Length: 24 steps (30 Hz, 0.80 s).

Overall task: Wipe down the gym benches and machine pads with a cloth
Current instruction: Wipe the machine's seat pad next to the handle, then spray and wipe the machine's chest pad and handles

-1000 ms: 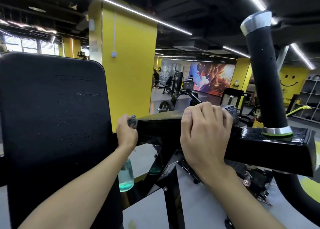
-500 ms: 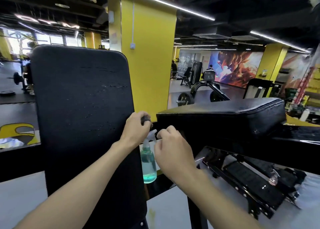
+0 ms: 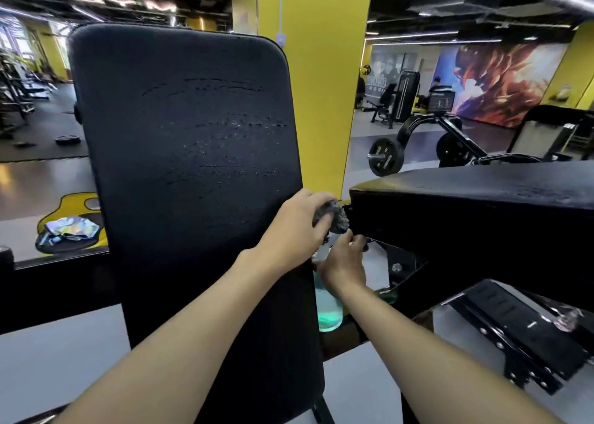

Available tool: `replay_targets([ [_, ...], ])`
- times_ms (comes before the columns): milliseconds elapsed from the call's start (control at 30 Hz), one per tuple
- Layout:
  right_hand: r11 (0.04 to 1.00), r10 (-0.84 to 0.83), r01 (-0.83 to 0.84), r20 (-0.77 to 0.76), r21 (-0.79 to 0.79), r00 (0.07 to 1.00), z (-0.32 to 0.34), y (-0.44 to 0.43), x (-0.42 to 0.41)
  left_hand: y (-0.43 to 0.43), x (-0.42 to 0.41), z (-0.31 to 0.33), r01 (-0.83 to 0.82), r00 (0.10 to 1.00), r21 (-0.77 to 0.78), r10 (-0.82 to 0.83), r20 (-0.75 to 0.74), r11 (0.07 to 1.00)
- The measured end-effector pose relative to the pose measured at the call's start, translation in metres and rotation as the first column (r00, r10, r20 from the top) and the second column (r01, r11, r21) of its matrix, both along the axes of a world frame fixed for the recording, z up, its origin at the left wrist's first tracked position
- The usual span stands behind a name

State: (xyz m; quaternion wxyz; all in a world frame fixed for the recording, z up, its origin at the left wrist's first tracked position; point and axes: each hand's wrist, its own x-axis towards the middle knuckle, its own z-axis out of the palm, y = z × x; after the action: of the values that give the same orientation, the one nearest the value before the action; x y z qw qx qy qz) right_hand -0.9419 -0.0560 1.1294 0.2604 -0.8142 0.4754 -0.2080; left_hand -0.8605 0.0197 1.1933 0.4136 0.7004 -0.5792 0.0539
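— What is the biggest thing here?
— The tall black padded back rest (image 3: 186,166). It stands up right in front and has pale speckled streaks across its middle. To its right is the wide flat black cushion pad (image 3: 482,198), lying level.
— What is between them?
— A clear plastic spray bottle with blue-green liquid (image 3: 328,308), low in the gap. Above it is the crumpled grey cloth (image 3: 336,219), right by the corner of the flat pad.
— Who has the cloth?
— The left hand (image 3: 295,230). Its fingers (image 3: 316,198) are curled tight round it. The right hand (image 3: 345,263) is just under it, at the top of the bottle. Its fingers are bent, but the hand hides the bottle top, so I cannot tell if they hold it.
— So what step is this?
— I think it is getting ready to spray. Next the right hand needs a good hold on the bottle. Then it points the bottle at a pad and squeezes, and the cloth rubs the wet part.
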Motion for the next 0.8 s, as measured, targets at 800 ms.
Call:
replay_targets([
  [800, 0.769, 0.603, -0.623, 0.488, -0.146, 0.631, 0.125, 0.103, -0.063, 0.178, -0.085, 0.118, -0.584, 0.807, -0.148, 0.553, -0.206, 0.798],
])
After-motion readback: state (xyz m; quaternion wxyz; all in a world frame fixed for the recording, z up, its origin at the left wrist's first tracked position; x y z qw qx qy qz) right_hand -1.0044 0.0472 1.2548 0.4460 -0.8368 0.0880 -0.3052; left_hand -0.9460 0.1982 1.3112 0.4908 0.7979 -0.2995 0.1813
